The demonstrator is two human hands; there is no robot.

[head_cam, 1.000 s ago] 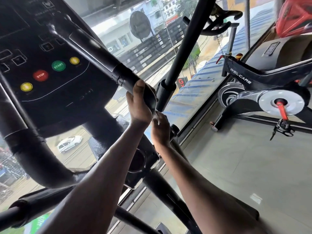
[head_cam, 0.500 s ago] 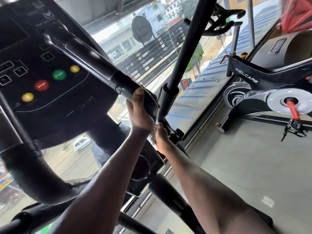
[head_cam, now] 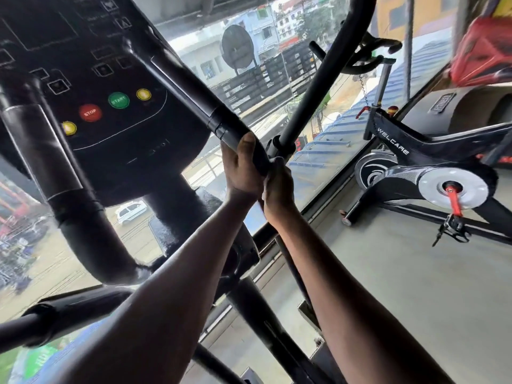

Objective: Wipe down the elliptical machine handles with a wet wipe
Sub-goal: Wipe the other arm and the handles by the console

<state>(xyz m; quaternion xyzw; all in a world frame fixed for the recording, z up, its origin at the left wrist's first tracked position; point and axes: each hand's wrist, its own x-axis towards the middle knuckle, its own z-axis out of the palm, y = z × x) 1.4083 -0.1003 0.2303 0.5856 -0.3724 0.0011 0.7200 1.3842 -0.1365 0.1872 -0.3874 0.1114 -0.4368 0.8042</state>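
The elliptical's right fixed handle [head_cam: 191, 87] is a black bar that slopes down from the console to a padded grip [head_cam: 230, 126]. My left hand [head_cam: 241, 167] grips the lower end of that grip from below, thumb on top. My right hand [head_cam: 278, 187] sits right beside it, its fingers curled round the very tip of the handle. No wet wipe shows; the right palm and fingers face away from me. The left fixed handle [head_cam: 41, 151] curves down at the left, untouched.
The console [head_cam: 110, 128] with stop and start buttons hangs above left. The moving arm pole [head_cam: 318, 79] rises just right of my hands. A window fills the front. A black spin bike [head_cam: 415, 151] stands on the grey floor [head_cam: 415, 286] at right.
My right hand has risen from below the handle end to close round its tip, next to my left hand. The left hand kept its grip. The view shifted slightly.
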